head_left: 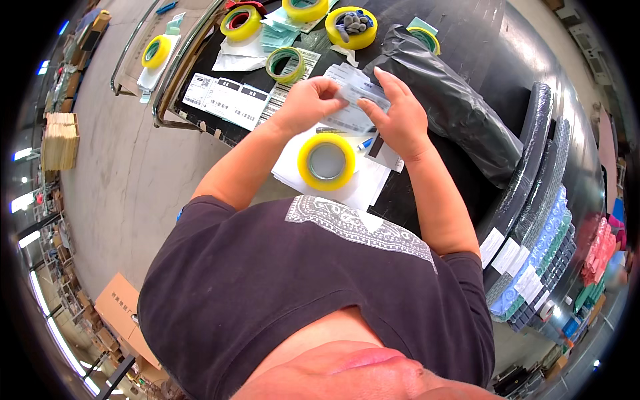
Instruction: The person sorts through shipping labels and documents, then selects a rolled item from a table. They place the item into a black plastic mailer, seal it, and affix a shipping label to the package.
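Note:
A printed label sheet (pixel 351 115) is held over the black table in front of me. My left hand (pixel 308 103) pinches its left side between thumb and bent fingers. At the right side, my right hand (pixel 400 120) has its thumb on the sheet, with the other fingers reaching past the edge. More printed slips (pixel 347 75) lie just beyond. Nearer to me, a yellow-edged tape roll (pixel 305 163) rests flat on white papers (pixel 363 183). A blue pen (pixel 365 144) lies beside the roll, below my right hand.
A black-wrapped bundle (pixel 460 110) lies right of my hands, with wrapped rolls (pixel 527 180) farther right. Tape rolls (pixel 285 65) and a yellow roll (pixel 351 28) holding a grey glove (pixel 354 25) stand beyond. Long labels (pixel 225 99) lie left, near a metal rail (pixel 160 100).

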### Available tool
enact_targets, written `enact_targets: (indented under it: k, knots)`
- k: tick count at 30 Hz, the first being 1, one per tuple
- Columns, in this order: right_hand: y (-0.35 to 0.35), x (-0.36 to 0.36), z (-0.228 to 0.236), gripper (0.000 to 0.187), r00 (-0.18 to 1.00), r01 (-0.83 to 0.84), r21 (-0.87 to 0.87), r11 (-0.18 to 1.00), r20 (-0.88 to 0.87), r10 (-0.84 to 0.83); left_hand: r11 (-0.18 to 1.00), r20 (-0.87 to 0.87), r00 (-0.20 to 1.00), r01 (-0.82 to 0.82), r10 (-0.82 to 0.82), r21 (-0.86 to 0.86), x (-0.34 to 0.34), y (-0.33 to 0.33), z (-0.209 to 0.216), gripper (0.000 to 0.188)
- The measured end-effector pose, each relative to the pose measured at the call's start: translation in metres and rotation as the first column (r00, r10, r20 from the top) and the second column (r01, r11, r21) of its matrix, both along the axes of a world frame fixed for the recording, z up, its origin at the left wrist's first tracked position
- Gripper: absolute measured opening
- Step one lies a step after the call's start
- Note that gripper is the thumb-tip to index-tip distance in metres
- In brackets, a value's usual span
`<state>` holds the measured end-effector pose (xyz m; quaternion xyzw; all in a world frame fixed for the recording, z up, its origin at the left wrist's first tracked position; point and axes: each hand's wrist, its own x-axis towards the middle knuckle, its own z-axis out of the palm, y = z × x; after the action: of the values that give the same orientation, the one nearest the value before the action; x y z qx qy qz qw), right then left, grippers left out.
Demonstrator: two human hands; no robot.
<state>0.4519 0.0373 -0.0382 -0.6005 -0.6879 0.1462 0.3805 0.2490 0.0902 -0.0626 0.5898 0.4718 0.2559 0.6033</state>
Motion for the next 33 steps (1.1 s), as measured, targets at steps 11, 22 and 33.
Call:
enact_targets:
  k: [11, 22, 33]
  knots:
    - [-0.016, 0.051, 0.044, 0.022, 0.884, -0.427, -0.604, 0.672, -0.437, 0.169, 0.905, 0.415, 0.893, 0.310, -0.174, -0.290, 0.026, -0.020, 0.053, 0.033]
    - [-0.034, 0.081, 0.056, 0.020, 0.875, -0.476, -0.587, 0.655, -0.395, 0.281, 0.862, 0.322, 0.893, 0.412, -0.316, -0.296, 0.061, -0.025, 0.065, 0.032]
    - [-0.045, 0.084, 0.026, 0.029, 0.765, -0.404, -0.271, 0.874, -0.624, 0.160, 0.778, 0.630, 0.767, 0.468, -0.122, -0.419, 0.077, -0.031, 0.055, 0.039]
